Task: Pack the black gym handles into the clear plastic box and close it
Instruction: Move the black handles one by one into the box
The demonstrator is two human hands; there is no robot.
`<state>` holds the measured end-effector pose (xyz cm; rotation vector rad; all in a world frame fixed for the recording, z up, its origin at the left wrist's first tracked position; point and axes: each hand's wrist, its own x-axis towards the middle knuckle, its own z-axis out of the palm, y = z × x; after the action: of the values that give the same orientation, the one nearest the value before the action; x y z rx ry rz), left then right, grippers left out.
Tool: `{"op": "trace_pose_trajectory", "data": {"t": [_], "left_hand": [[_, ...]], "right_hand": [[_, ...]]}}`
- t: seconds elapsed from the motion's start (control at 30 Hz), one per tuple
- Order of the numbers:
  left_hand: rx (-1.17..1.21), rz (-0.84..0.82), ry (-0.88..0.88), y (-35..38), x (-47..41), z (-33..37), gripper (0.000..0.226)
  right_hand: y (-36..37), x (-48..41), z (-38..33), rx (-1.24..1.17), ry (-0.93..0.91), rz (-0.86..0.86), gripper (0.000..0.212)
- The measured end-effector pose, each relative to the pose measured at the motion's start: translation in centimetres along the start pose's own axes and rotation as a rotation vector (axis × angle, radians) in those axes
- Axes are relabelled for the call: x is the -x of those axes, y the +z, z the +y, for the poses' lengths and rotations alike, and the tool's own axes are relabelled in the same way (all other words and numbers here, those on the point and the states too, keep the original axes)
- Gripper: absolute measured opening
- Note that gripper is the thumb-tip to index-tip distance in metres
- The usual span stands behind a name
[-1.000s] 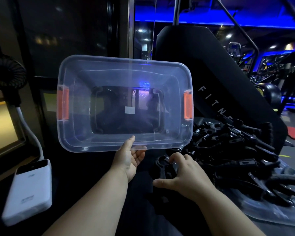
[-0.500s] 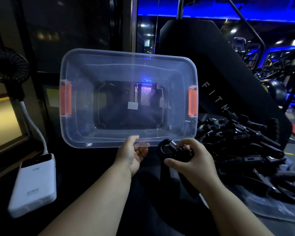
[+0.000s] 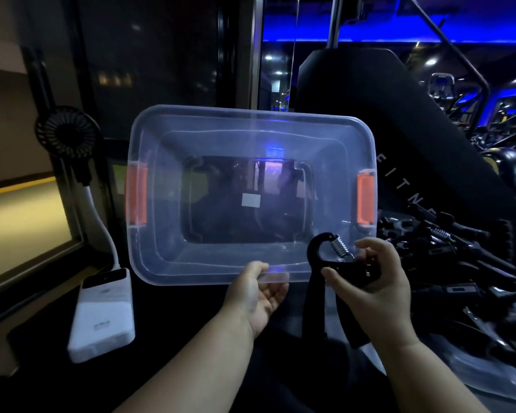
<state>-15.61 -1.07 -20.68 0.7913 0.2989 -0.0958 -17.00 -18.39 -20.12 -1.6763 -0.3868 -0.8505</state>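
Holding clear box left-handed, right hand gripping handle.

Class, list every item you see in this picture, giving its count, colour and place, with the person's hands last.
clear plastic box: one, transparent, held up in the middle, opening toward the camera
latches: two, orange, one on each end of the box
gym handle: one, black with a metal spring, in the right hand
pile of gym handles: many, black, at the right
power bank: one, white, lower left
fan: one, black, at the left
left hand: grips the box's lower rim
right hand: holds the gym handle
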Motion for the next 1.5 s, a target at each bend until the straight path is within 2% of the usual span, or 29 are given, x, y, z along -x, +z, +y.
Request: {"op": "trace_pose_trajectory", "data": {"t": [0.17,0.57,0.83,0.97,1.17,1.4,1.5], "left_hand": [[0.026,-0.034,-0.003,-0.7,1.2,0.0,0.011],[0.039,-0.135,0.001,-1.2,1.6,-0.1,0.017],[0.087,-0.097,-0.002,-0.8,1.2,-0.1,0.023],[0.111,-0.118,-0.003,-0.7,1.4,0.0,0.015],[0.147,-0.086,0.006,-0.8,1.8,0.4,0.022],[0.171,-0.041,0.024,-0.6,1.5,0.4,0.019],[0.179,-0.04,0.016,-0.7,1.5,0.4,0.019]], "right_hand": [[0.0,0.2,-0.7,-0.064,0.039,0.057,0.06],[0.2,-1.2,-0.9,-0.098,0.058,0.077,0.033],[2.1,-4.8,-2.7,-0.107,0.071,0.149,0.018],[3.9,-7.8,-3.0,0.084,0.039,0.188,0.02],[7.0,-10.3,-0.3,0.419,0.097,-0.032,0.012],[8.0,-11.9,1.5,0.698,0.18,-0.137,0.011],[8.1,-12.8,1.8,0.829,0.144,-0.191,0.014]]}}
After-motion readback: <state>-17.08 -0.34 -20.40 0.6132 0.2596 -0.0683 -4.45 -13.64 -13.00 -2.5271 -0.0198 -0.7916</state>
